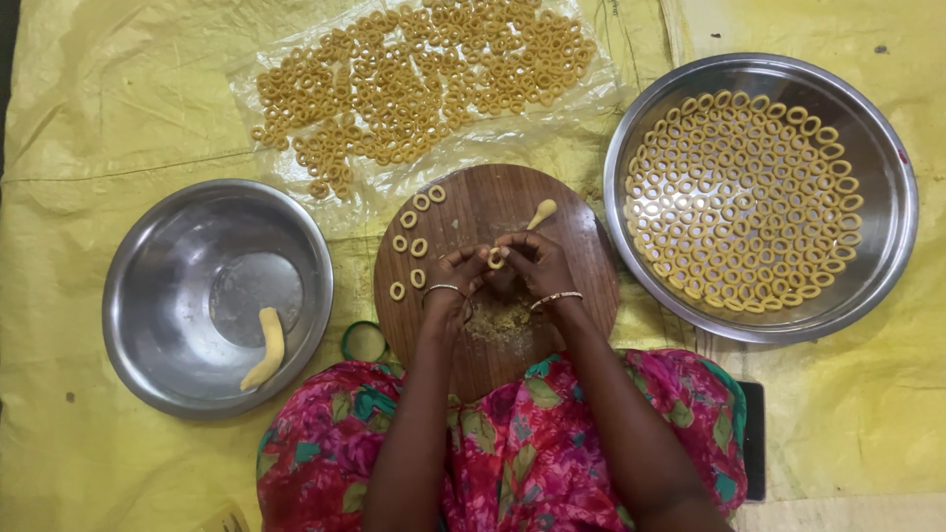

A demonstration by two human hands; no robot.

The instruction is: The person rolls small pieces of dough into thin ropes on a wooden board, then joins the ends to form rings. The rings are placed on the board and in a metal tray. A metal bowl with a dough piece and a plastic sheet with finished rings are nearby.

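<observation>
Yellow plastic sheet [118,108] covers the floor, creased, w/ everything laid on it; nothing of the room beyond shows. At centre, a small dough ring [496,259] is pinched between both hands over the round wooden board [581,276]: left hand [455,274] and right hand [537,264] meet, fingers [514,243] closed to the tips on the ring, nearly touching. Judging by this, the step in hand is closing a strip into a ring; next calls for a light pinch at the join, then setting it down w/o squashing.

Outward: six finished rings [412,246] on the board's left part, a dough piece [541,213] near its far edge, crumbs near the wrists. Right side: steel tray [887,246] packed w/ rings. Left side: steel bowl [168,296] holding a dough roll [266,347]. Far edge: clear plastic sheet [591,94] w/ many more rings.
</observation>
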